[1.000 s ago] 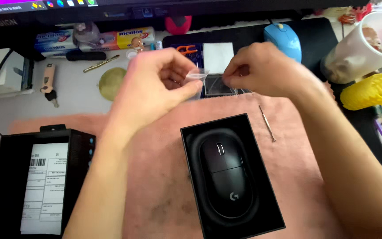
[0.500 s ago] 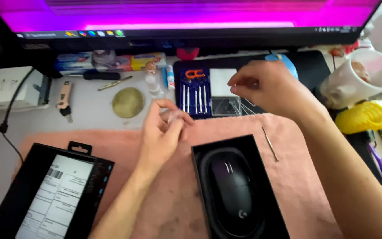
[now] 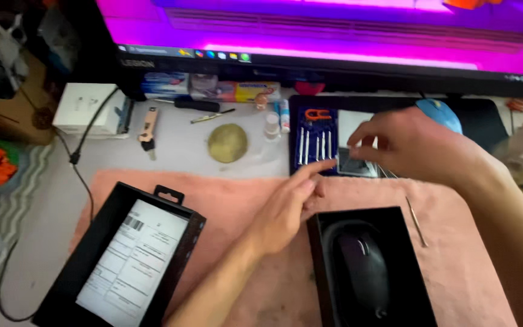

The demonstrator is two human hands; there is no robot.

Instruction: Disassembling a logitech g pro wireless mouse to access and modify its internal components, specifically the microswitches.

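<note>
Hands over a dark tool tray on a pink towel
Left hand lay open, forefinger pointing; right hand pinched a clear plastic sleeve; matte black mouse sat boxed nearby

Left hand pointing at tool kit, right hand over it, boxed black mouse below

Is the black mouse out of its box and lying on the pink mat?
No, the black mouse sits inside its open black box, which rests on the pink mat, in front of the left hand.
</note>
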